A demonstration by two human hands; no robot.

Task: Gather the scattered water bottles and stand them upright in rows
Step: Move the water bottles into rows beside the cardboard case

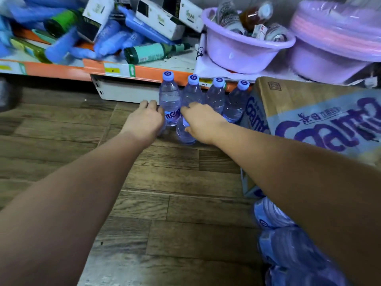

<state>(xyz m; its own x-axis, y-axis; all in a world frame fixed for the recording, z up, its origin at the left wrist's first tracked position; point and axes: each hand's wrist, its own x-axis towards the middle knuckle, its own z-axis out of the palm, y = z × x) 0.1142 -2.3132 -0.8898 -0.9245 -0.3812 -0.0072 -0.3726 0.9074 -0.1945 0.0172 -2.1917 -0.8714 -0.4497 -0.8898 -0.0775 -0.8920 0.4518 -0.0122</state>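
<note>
Both hands reach forward to a row of water bottles standing on the wooden floor (127,203) against the base of an orange-edged shelf (68,70). The left hand (144,119) curls its grip around a bottle that it almost wholly hides; only a sliver of clear plastic shows at the wrist. The right hand (201,122) closes its grip on the front bottle (183,134), set just before the row.

Count: four upright bottles with purple caps form the back row (204,96), touching side by side; two more are in hand. A wrapped pack of bottles (288,244) lies at lower right, its number not readable. One printed carton (321,120) stands beside the row; two lilac basins (245,48) sit on the shelf.

Likely hazards: the back bottles stand close together, so a knuckle brushing one as the front pair is seated could topple neighbours in turn. A bottle let go while tilted may roll away across the smooth floor.
</note>
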